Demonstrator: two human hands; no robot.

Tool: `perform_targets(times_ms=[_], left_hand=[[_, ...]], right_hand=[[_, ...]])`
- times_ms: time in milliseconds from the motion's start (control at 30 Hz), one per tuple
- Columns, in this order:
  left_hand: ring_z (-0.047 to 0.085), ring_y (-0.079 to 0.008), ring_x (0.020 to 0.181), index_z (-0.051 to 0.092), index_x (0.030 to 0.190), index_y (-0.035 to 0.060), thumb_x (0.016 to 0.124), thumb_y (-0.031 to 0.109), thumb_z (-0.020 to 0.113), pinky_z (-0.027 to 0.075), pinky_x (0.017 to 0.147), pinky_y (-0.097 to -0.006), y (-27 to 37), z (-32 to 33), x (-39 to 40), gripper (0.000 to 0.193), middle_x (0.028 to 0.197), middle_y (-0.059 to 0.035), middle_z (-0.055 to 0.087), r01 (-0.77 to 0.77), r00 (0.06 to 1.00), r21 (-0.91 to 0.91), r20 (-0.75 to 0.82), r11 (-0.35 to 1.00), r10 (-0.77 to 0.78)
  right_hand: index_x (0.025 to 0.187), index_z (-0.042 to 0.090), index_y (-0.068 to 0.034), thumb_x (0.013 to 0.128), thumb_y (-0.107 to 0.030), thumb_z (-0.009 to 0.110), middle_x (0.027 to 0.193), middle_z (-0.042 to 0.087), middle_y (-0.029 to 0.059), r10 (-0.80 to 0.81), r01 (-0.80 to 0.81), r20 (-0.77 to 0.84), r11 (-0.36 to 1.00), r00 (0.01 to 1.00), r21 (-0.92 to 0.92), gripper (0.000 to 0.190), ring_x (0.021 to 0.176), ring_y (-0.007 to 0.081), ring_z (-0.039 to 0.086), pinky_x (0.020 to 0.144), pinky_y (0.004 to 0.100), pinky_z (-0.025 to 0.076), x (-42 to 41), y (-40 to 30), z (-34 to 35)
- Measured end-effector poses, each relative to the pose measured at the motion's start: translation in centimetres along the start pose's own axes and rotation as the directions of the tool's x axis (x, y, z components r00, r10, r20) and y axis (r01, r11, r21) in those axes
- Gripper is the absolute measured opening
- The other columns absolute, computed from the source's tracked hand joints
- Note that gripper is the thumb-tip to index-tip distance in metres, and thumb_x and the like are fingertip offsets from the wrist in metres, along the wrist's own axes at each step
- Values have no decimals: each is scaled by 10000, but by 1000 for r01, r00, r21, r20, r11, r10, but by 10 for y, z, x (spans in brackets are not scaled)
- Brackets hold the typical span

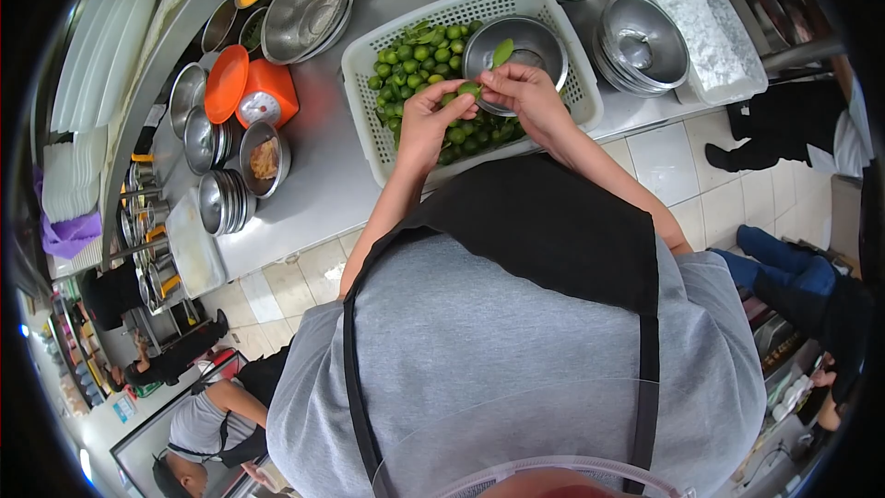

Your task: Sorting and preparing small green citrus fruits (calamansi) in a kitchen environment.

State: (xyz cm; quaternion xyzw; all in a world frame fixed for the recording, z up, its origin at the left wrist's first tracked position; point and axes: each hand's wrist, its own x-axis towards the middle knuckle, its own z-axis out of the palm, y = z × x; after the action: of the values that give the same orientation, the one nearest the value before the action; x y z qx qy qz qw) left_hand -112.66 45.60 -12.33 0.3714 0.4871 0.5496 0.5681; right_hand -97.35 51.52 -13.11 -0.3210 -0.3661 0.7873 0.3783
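Observation:
A white perforated plastic basket (366, 131) full of small green citrus fruits (415, 59) stands on the steel table before me. Inside it, towards the right, rests a metal bowl (551, 48). Above the basket my left hand (440, 111) grips one small green citrus fruit (470, 88) between thumb and fingers. My right hand (522, 93) meets it at the fruit's right side, its thumb and forefinger pinched together at the stem end. A green leaf (503, 52) stands up just above the right fingertips, over the bowl. Whether the leaf is attached to the fruit I cannot tell.
Stacked metal bowls (643, 41) and a tub of white powder (726, 34) stand right of the basket. On the left are an orange kitchen scale (276, 86), a steel colander (304, 14), more bowls and a white cutting board (193, 245). Several people are around the room.

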Motion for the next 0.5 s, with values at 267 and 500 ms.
perform_targets(times_ms=[267, 500], left_hand=[[586, -142, 755, 566, 1026, -31, 787, 14, 593, 476, 727, -252, -1, -2, -8, 245, 928, -83, 612, -75, 997, 136, 40, 988, 70], [572, -173, 873, 570, 1003, -17, 823, 95, 572, 490, 725, -257, 12, -18, 1, 212, 949, -112, 580, -6, 999, -440, -41, 898, -14]], right_hand=[[851, 594, -22, 829, -151, 583, 834, 603, 45, 134, -135, 19, 970, 991, 204, 132, 748, 81, 570, 712, 203, 471, -1, -2, -2], [869, 594, 14, 820, -147, 584, 834, 616, 78, -22, 32, 64, 987, 998, -157, 169, 727, 149, 600, 696, 226, 471, 0, 6, -1]])
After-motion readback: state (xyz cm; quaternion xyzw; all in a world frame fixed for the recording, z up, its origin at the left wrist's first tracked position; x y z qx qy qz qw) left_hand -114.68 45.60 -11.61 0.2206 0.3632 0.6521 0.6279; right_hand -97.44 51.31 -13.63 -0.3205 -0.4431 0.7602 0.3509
